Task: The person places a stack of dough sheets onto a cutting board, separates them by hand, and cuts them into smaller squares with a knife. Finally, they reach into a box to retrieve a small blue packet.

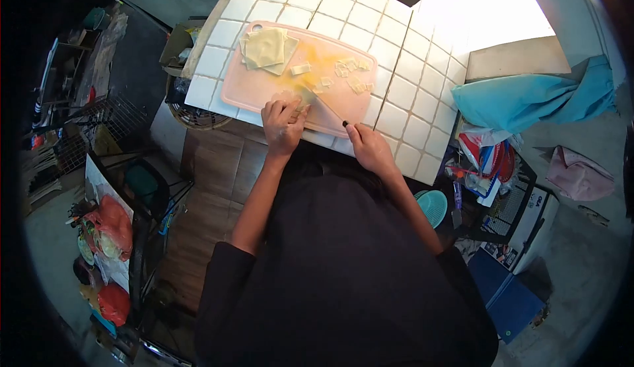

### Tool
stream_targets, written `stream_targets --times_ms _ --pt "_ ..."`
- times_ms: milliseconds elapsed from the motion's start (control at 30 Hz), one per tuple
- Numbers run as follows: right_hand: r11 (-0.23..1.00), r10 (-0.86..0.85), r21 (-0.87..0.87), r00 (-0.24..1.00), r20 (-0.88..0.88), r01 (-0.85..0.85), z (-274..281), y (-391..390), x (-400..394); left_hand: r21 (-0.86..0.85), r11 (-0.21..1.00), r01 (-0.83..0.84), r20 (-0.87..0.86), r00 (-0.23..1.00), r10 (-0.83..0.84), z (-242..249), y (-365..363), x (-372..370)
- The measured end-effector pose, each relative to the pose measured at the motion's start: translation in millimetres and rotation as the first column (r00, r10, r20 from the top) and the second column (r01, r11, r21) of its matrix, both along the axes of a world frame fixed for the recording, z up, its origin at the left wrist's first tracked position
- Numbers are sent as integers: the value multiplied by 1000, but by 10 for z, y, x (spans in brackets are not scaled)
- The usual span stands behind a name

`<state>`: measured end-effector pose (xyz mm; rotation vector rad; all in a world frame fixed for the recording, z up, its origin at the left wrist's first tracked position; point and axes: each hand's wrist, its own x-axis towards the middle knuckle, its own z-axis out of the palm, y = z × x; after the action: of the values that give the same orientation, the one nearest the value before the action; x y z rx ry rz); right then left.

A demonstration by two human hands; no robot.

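Note:
A pink cutting board (238, 90) lies on the tiled counter in front of me. My right hand (372, 149) is closed round the dark handle of a knife (330, 107), whose blade slants up and left across the board. My left hand (284, 128) has its fingers bent and pressed down on a pale strip (301, 111) beside the blade; the fingers partly hide it. Thin, pale yellow square sheets, like dough wrappers (265, 47), are stacked at the board's upper left. Small cut pieces (346, 67) lie scattered on the right half, and a short strip (300, 69) sits near the middle.
White tiles (409, 96) surround the board. A turquoise cloth (528, 100) hangs at the right, above a bundle of plastic bags and goods (485, 159). A green basket (432, 207) is below the counter's right corner. Red bags (112, 228) sit on a table at the left.

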<state>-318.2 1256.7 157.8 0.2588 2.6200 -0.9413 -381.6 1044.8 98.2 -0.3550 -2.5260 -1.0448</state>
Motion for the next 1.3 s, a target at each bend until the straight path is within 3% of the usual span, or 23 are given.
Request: stream_targets --times_ms 133,333,400,633,733,1067,1167,1233,1300 --pt "994 -68 -86 996 53 72 3 49 -58 -27 998 50 -37 998 -51 -56 68 -128" --pt "988 -71 -135 997 17 73 -60 7 -26 85 993 78 60 995 -83 -41 131 -161" --pt "986 -64 -155 998 6 64 -68 -16 22 26 1000 8 -55 998 -6 -35 63 -87" --pt "978 30 -208 999 24 -25 -188 -89 161 -73 997 -34 -55 998 30 21 -45 46" --pt "972 -12 -234 1000 10 14 -143 -83 152 -80 996 -33 -42 999 30 -20 -17 -8" --pt "986 -12 -167 1000 4 13 -152 32 136 -67 998 -14 -57 998 11 -10 92 -131" --pt "949 -142 -283 990 17 141 -198 137 164 -112 994 8 -15 1000 -9 26 221 -243" --pt "825 -463 -346 886 39 447 -314 197 200 -114 993 36 3 999 -35 -2 312 -312" --pt "798 -525 -352 851 -5 490 -448 287 253 -131 989 63 29 998 -60 -17 401 -385"
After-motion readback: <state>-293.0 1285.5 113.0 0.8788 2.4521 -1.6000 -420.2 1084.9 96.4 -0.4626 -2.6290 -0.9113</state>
